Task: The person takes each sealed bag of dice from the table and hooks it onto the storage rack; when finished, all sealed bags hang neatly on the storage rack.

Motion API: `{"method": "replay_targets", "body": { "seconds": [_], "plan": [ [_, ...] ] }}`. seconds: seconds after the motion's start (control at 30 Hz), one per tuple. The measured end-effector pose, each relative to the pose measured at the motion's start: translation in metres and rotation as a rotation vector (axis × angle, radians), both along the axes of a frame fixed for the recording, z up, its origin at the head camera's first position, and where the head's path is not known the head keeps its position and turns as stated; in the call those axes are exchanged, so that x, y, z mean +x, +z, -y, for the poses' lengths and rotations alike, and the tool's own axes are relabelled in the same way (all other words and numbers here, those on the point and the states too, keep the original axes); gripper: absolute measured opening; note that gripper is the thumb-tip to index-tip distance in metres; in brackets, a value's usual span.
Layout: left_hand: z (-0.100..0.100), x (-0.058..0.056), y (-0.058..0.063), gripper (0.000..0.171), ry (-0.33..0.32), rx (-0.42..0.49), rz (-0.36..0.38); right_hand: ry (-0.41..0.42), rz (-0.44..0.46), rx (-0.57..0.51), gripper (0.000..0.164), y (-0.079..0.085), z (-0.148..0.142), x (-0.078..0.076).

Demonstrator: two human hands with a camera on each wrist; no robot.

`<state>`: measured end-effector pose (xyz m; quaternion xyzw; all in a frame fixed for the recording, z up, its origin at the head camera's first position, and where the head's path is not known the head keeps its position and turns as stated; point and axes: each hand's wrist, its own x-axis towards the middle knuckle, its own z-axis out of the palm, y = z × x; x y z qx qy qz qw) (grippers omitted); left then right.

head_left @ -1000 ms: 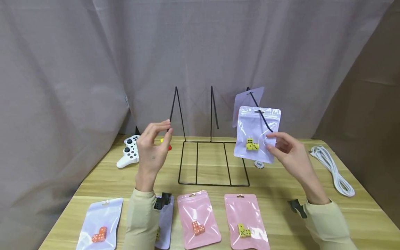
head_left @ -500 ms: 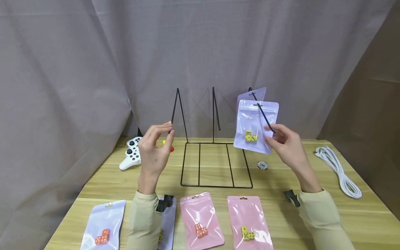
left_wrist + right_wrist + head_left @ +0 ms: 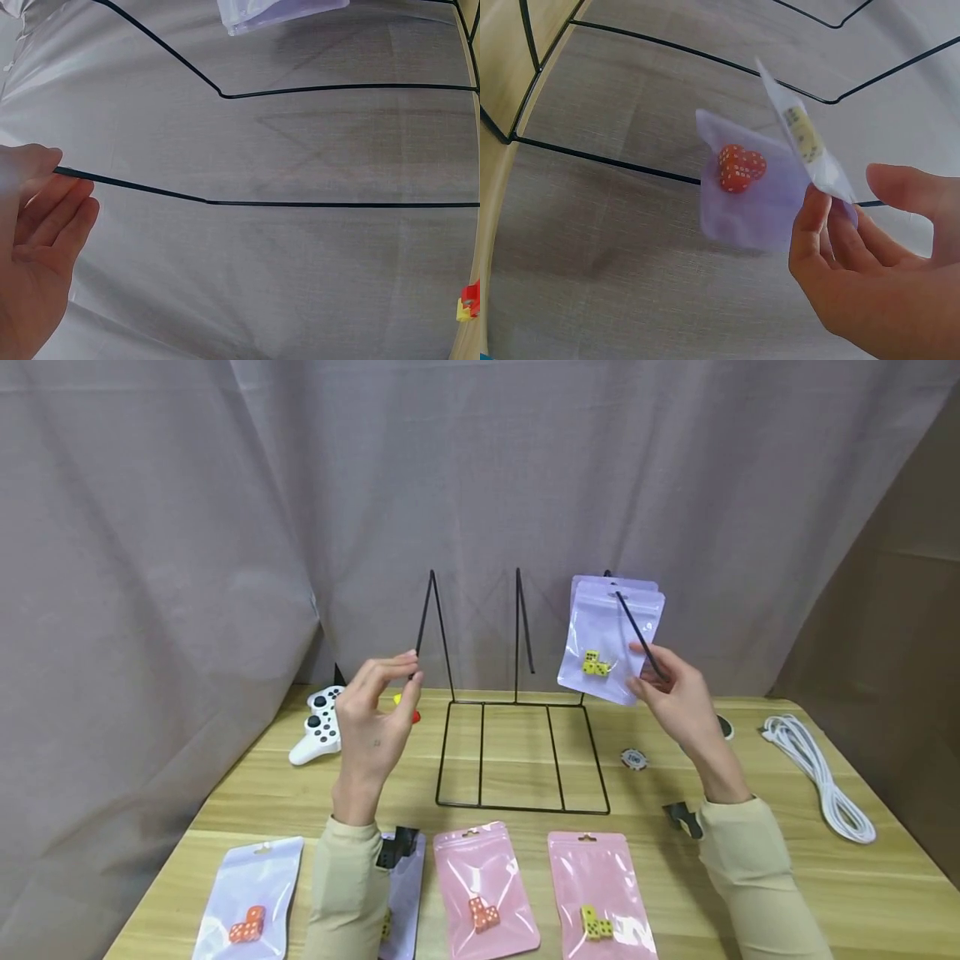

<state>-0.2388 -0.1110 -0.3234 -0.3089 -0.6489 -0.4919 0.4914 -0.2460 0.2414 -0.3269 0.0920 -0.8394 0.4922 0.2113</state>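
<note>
Near the rack's left front, my left hand (image 3: 371, 727) pinches the tip of a black wire hook (image 3: 142, 186) between thumb and fingers. My right hand (image 3: 675, 689) is at the lower right edge of a small lilac zip bag (image 3: 611, 627) with yellow dice, its fingers curled about that edge. This bag's slot is threaded on the rack's right hook (image 3: 641, 631). Behind it on the same hook hangs another lilac bag (image 3: 742, 214) with orange-red dice. In the right wrist view, the nearer bag appears almost edge-on beside my fingers.
Front bags: white-lilac (image 3: 255, 877), lilac (image 3: 405, 877) partly under my left sleeve, and pink ones (image 3: 480, 868) (image 3: 592, 868). The wire rack (image 3: 517, 702) stands behind, with a middle hook (image 3: 517, 627). Nearby lie a white game controller (image 3: 318, 727), poker chip (image 3: 633, 759) and coiled white cable (image 3: 817, 777).
My right hand and the yellow-dice bag have moved up and back along the right hook, closer to the rear bag. The left hand keeps its hold on the left hook.
</note>
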Motion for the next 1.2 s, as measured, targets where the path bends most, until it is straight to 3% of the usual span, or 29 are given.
{"method": "replay_targets", "body": {
  "seconds": [0.37, 0.57, 0.67, 0.77, 0.93, 1.1, 1.2],
  "plan": [
    [0.001, 0.001, 0.003, 0.009, -0.006, -0.007, 0.004, 0.011, 0.01, 0.008, 0.057, 0.002, 0.0, 0.001],
    [-0.001, 0.001, -0.001, 0.009, -0.009, -0.003, 0.017, -0.152, -0.096, 0.202, 0.047, 0.003, -0.001, 0.01],
    [-0.002, -0.001, -0.002, 0.009, -0.011, -0.007, 0.019, -0.17, -0.083, 0.28, 0.042, 0.002, -0.001, 0.019],
    [-0.003, -0.002, -0.003, 0.008, -0.009, -0.013, 0.016, -0.117, -0.021, 0.344, 0.039, 0.0, -0.001, 0.027],
    [-0.003, -0.006, -0.002, 0.009, -0.012, -0.005, 0.004, 0.063, 0.119, 0.429, 0.041, -0.007, -0.002, 0.032],
    [-0.005, -0.008, -0.002, 0.009, -0.028, 0.001, 0.015, 0.239, 0.238, 0.539, 0.046, -0.028, -0.009, 0.035],
    [-0.006, -0.008, -0.002, 0.009, -0.027, 0.005, 0.024, 0.318, 0.319, 0.534, 0.05, -0.042, -0.015, 0.04]
  ]
}}
